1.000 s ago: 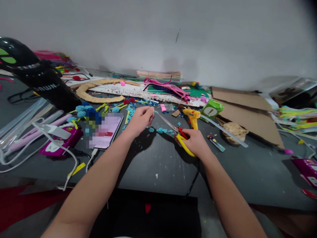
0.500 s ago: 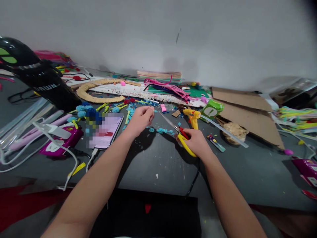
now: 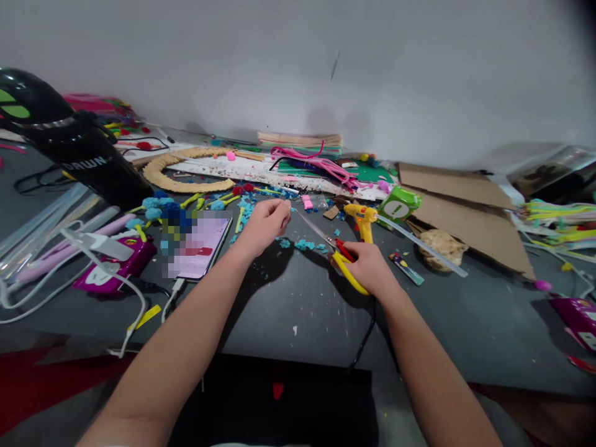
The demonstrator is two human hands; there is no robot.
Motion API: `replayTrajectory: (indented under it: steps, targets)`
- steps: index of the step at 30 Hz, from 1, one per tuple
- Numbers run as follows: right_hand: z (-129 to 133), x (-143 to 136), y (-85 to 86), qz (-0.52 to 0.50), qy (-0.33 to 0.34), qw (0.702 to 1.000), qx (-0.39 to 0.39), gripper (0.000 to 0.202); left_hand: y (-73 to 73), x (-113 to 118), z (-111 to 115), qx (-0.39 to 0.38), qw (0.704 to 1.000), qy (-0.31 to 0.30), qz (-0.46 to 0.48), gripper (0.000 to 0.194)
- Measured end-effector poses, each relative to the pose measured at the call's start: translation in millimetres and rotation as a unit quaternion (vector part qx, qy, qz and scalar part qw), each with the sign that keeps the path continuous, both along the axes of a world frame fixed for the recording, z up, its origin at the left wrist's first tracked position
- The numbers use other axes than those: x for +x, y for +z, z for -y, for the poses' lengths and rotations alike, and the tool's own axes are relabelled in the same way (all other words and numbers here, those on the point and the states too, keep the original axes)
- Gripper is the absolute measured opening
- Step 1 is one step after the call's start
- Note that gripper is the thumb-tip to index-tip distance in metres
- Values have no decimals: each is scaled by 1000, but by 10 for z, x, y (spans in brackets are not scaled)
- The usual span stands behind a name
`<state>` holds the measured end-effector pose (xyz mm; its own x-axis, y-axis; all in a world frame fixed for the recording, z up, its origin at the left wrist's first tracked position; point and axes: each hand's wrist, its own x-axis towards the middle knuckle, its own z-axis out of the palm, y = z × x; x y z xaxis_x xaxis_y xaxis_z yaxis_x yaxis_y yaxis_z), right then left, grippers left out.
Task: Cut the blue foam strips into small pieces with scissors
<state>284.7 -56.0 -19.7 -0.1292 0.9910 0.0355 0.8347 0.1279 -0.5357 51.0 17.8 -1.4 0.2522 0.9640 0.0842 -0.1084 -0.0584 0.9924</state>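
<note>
My right hand (image 3: 361, 264) is closed round the yellow and red handles of the scissors (image 3: 345, 259). The blades point up and left, their tips close to the fingertips of my left hand (image 3: 270, 223). That hand is pinched shut; a tiny bit of blue shows at its fingertips, too small to make out. Small blue scraps (image 3: 307, 246) lie on the grey table (image 3: 298, 323) below and between the hands. Just beyond my right hand stands a yellow glue gun (image 3: 364, 220) with a clear glue stick in its back.
A phone (image 3: 205, 248) and black bottle (image 3: 97, 155) are at left, near a purple power block (image 3: 116, 267) with white cables. Pink stems (image 3: 316, 162) lie at the back. Cardboard (image 3: 470, 223), a green packet (image 3: 400, 203) and a tan lump (image 3: 440, 248) are at right.
The scissors have shifted very slightly left, their tips nearer the fingertips of my left hand. Both hands otherwise keep almost the same place.
</note>
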Motion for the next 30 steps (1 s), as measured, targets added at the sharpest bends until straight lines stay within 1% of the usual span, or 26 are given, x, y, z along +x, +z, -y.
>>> replayTrajectory:
  steps: [6,17,30]
  targets:
    - [-2,-10,19,12,-9,1000,6,31,1,5,9,2,1000,7,-14,37]
    - [13,-12,34,-4,-26,999,-18,35,11,0,11,4,1000,0,-11,37]
    - [11,-20,30,-2,-13,1000,-11,33,12,8,11,1,1000,2,-4,38]
